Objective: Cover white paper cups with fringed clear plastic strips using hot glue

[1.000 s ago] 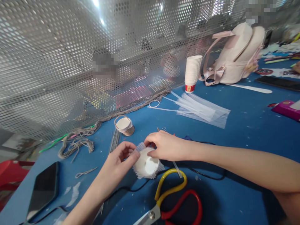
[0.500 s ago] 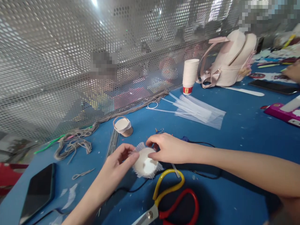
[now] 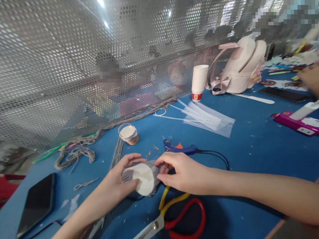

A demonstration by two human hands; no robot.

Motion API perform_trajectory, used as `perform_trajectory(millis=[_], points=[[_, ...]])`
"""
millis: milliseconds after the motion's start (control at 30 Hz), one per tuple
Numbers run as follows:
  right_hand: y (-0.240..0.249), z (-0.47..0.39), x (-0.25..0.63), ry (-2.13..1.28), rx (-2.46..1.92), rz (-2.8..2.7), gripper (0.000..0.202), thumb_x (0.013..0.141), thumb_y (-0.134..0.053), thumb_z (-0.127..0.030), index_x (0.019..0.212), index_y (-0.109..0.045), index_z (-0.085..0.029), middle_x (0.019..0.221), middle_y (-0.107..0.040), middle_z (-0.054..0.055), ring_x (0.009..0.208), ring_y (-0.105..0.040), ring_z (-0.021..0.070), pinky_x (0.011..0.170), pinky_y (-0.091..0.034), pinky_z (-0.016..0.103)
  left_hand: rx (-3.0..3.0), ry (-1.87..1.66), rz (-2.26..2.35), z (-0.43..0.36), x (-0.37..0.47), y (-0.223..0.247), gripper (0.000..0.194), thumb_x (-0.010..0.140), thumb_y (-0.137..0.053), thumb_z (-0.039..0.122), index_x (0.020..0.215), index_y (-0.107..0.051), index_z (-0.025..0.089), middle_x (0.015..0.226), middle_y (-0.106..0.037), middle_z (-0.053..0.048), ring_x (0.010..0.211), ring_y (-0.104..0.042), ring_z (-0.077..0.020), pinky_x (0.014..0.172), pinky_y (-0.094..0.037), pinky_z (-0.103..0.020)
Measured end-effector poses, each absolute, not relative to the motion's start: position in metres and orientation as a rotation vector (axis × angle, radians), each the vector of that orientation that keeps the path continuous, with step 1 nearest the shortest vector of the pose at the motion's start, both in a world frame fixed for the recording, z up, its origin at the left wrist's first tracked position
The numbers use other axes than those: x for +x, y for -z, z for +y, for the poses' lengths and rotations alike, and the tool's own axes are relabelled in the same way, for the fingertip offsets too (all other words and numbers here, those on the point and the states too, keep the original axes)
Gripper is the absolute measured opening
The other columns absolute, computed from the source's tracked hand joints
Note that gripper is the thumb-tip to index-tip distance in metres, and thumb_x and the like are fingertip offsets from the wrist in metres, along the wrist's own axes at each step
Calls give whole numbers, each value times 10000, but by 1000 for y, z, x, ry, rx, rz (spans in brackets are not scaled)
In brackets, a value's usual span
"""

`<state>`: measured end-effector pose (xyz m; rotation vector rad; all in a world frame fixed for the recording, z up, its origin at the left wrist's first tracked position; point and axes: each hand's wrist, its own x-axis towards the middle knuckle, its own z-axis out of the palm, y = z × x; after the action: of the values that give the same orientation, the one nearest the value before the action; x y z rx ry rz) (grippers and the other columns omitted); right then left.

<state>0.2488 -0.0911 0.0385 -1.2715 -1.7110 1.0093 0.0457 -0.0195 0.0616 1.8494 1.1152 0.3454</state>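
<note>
Both of my hands hold a small white paper cup [image 3: 142, 178] whose side is covered with upright clear straw strips. It is tipped so its white base faces me. My left hand [image 3: 119, 179] cups its left side, thumb on top. My right hand [image 3: 181, 172] pinches its right side with the fingertips. The cup sits just above the blue table [image 3: 249, 146]. Scissors [image 3: 171, 220] with a yellow and a red handle lie right below my hands. A blue glue gun [image 3: 179, 148] with a black cord lies just beyond my right hand.
A small cup basket wrapped in twine [image 3: 128, 133] stands behind my hands. Grey cord [image 3: 77, 151] lies at the left, a black phone [image 3: 36, 203] at the near left. Clear straw strips [image 3: 208, 116], stacked paper cups [image 3: 198, 82] and a pale backpack [image 3: 240, 69] sit farther back. A perforated metal screen [image 3: 74, 59] borders the table.
The cup has been lifted and turned onto its side, so its strip-covered wall shows. Both hands moved slightly toward me. The glue gun, hidden before by my right hand, is now in sight.
</note>
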Motion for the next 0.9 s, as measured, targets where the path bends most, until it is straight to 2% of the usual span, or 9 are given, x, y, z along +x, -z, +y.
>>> perform_trajectory(millis=[133,367,500,700,833,900], points=[[-32,-95,244,-884,-1165,-1763,186,786,-529,-78,947,-607,-128,920,-627,62,804,-601,126,775,-492,248,1776,-461,1041,-10,42,-61,440,672,-636,200,1089,-499,205,1191,-632,-134,1056,-616,-277,840,-509,-376],[-27,-93,240,-848,-1160,-1798,190,791,-498,-61,931,-592,-148,912,-628,56,805,-596,132,762,-492,257,1736,-583,1125,-12,45,-59,376,713,-640,289,1045,-494,191,1108,-678,-143,1012,-638,-269,811,-523,-385],[-29,-90,237,-888,-1174,-1784,200,788,-497,-54,932,-602,-144,928,-633,63,810,-605,133,763,-496,257,1767,-593,1187,-13,47,-63,340,716,-616,273,1027,-508,187,1054,-701,-124,971,-651,-259,788,-521,-369],[-28,-85,236,-874,-1203,-1781,211,769,-514,-27,921,-620,-127,894,-648,58,768,-608,127,741,-496,252,1910,-595,1338,-14,47,-70,259,697,-577,259,948,-582,195,942,-730,-58,815,-664,-216,670,-500,-277],[-23,-81,240,-722,-1195,-1760,193,786,-523,-52,921,-630,-138,873,-651,50,727,-600,123,709,-499,254,2084,-611,1426,-18,47,-70,197,746,-548,330,867,-632,197,856,-718,-19,784,-642,-201,705,-477,-263],[-22,-80,244,-571,-1113,-1787,195,818,-503,-70,959,-623,-135,903,-649,66,785,-603,136,756,-496,273,2157,-612,1391,-19,47,-68,187,760,-530,329,831,-645,199,819,-708,-4,785,-633,-194,727,-468,-256]])
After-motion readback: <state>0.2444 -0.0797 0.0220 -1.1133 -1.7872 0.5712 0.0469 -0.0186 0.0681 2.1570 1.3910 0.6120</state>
